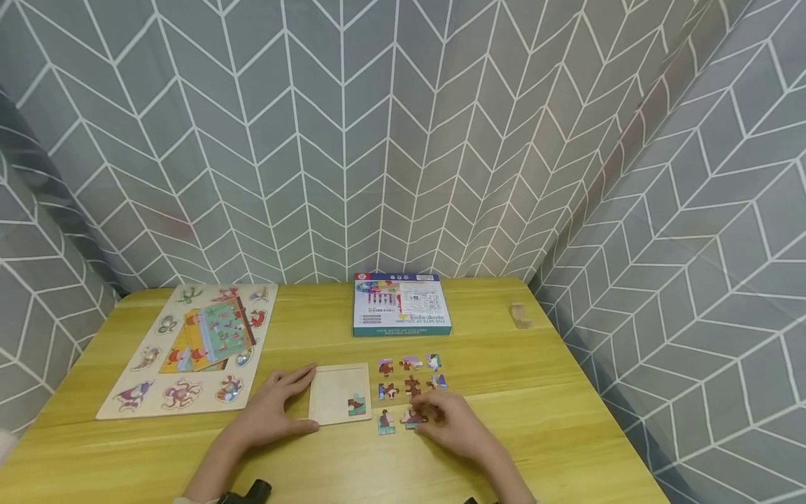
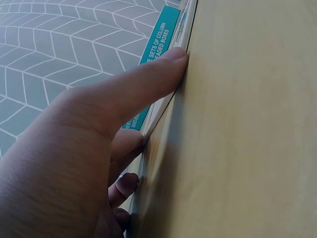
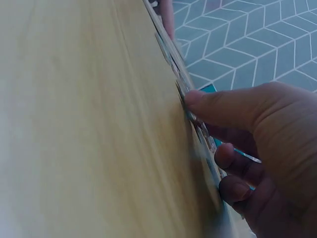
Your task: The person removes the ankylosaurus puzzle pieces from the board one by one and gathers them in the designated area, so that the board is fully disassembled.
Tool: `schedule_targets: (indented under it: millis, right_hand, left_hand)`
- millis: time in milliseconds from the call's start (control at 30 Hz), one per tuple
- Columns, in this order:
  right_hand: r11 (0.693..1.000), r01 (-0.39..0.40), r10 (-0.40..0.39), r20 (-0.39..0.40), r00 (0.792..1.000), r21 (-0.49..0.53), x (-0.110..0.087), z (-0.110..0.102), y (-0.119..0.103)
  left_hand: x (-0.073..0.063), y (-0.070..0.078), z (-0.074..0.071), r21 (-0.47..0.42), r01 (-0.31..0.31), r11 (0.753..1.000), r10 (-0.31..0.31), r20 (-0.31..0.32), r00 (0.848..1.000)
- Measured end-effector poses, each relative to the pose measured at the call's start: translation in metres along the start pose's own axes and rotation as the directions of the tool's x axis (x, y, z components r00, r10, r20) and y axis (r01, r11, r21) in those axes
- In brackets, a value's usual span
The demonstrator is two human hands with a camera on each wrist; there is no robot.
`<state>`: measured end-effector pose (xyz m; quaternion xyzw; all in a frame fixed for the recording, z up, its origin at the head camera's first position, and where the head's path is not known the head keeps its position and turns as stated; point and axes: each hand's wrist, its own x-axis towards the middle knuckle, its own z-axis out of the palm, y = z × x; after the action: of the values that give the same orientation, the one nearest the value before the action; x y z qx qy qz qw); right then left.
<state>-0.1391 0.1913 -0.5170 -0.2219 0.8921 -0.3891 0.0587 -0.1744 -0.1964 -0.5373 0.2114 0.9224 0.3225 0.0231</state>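
A square wooden puzzle tray (image 1: 327, 392) lies on the table with one jigsaw piece (image 1: 356, 404) in its lower right corner. Along the tray's left side rests my left hand (image 1: 271, 409), fingers at the upper corner and thumb at the lower one, both fairly straight. To the right of the tray, loose jigsaw pieces (image 1: 388, 390) are laid out in rows. My right hand (image 1: 456, 423) pinches the brown and teal jigsaw piece (image 1: 412, 418) in the nearest row between thumb and fingers. The right wrist view has the thumb (image 3: 198, 101) at this piece's edge, low over the table.
Behind the pieces lies a boxed set (image 1: 403, 308) with a teal side. At the left is a large board (image 1: 141, 385) of sea-animal pictures, with colourful picture cards (image 1: 217, 332) on it. A small wooden block (image 1: 520, 315) sits near the table's right edge.
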Motion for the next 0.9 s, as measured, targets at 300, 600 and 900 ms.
schedule_targets:
  millis: [300,600,900]
  right_hand:
    - [1.000,0.007,-0.007,0.006,1.000,0.006,-0.001,0.003,0.004]
    - [0.998,0.046,-0.047,-0.029,0.998,-0.053,0.005,0.001,-0.001]
    - [0.985,0.077,-0.076,0.009,0.997,-0.152,0.041,0.019,-0.022]
  left_hand:
    - [0.000,0.000,0.001,-0.007,0.004,1.000,-0.004,-0.005,1.000]
    - [0.000,-0.001,0.000,0.002,0.004,1.000,-0.004,0.003,1.000]
    - [0.000,-0.002,0.001,0.003,-0.004,1.000,0.004,0.000,1.000]
